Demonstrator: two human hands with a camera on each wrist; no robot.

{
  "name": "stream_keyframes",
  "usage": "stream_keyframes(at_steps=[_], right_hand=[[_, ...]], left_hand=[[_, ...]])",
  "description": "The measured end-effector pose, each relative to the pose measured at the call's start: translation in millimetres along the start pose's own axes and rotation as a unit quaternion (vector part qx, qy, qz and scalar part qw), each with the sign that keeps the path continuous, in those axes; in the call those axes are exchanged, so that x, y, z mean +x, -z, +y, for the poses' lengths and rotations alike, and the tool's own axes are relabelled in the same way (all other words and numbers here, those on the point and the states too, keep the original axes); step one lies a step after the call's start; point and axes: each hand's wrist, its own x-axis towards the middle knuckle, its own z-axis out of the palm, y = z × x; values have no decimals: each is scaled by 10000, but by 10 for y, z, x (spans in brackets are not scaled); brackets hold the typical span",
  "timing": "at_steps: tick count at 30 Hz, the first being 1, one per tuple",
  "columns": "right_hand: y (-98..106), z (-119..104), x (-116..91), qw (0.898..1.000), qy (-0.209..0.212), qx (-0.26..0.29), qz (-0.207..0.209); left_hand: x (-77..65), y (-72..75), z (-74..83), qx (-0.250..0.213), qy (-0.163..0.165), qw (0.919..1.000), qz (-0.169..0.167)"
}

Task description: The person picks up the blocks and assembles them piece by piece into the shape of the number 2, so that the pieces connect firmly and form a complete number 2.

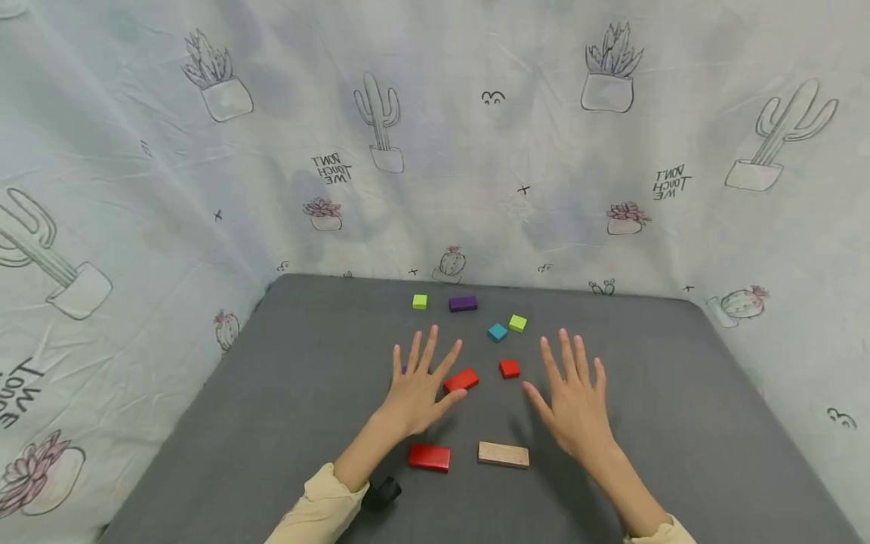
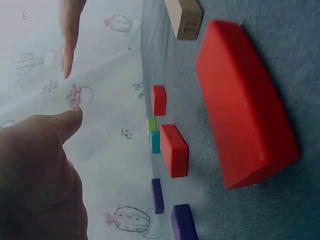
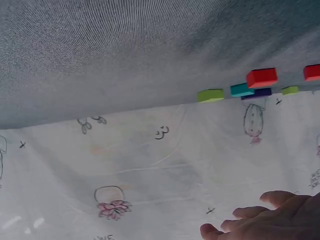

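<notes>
My left hand [image 1: 414, 397] is held above the table with its fingers spread, holding nothing. Beyond its thumb lies a red block [image 1: 462, 381], and a purple block [image 2: 184, 222] is mostly hidden behind its fingers in the head view. Below that hand, nearer me, sits another red block [image 1: 430, 458]. My right hand [image 1: 576, 397] hovers palm down on the right, fingers straight and apart, with nothing in it. Left of its fingertips is a small red cube [image 1: 509, 369]. Between the forearms lies a plain wooden block [image 1: 504, 455].
Toward the back of the grey table [image 1: 306, 340] are a teal block [image 1: 498, 332], two lime green blocks, one [image 1: 518, 323] beside the teal one, and a purple block [image 1: 464, 304]. A white cactus-print cloth [image 1: 462, 151] hangs behind and along the sides. A black device [image 1: 382, 493] sits at my left wrist.
</notes>
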Motion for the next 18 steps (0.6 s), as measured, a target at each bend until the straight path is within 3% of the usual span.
stream_keyframes(at_steps=[7,11,15,18], right_hand=[[76,-98,-110,9994,187,46,-296],[99,-129,-212,9964,549,-161,-628],[123,-124,-319,9888,978,-211,-1112],[156,-103,-381,9781,1216,90,-1690]], left_hand=[[-180,48,47,-30,-68,9999,-139],[-285,51,71,-115,-164,9995,-225],[-375,36,70,-201,-366,9984,-379],[-441,41,52,-280,-658,9947,-737]])
